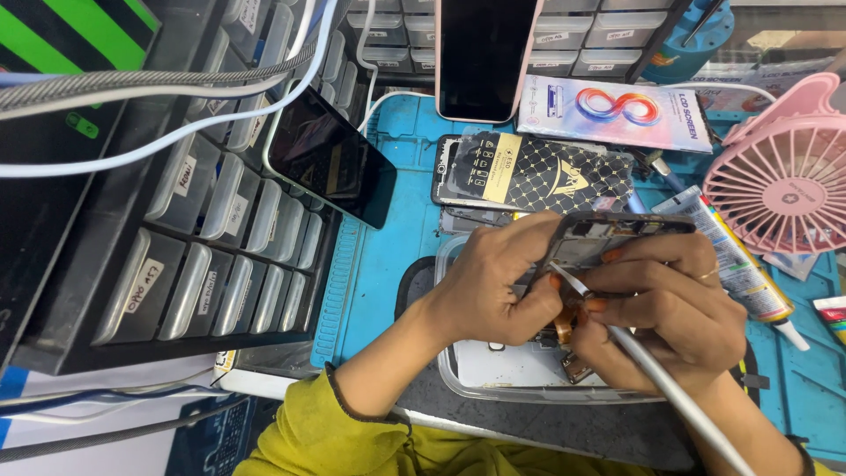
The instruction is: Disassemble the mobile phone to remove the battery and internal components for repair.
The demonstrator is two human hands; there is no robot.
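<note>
My left hand [492, 282] grips an opened phone frame [608, 236], its dark insides facing up, held over a clear plastic tray [520, 375]. My right hand [674, 308] steadies the frame's other side and holds a long silver tool [670, 388] like a pen. The tool's thin tip rests on the frame's inside near my left thumb. An orange flex ribbon [565, 324] hangs below the frame between my fingers.
A black drawer cabinet [203, 229] stands at the left, a dark phone [330, 159] leaning on it. Another phone [483, 55] stands upright at the back. A black patterned packet [538, 172], a white box [617, 110], a pink fan [784, 172] and a glue tube [736, 260] lie on the blue mat [388, 256].
</note>
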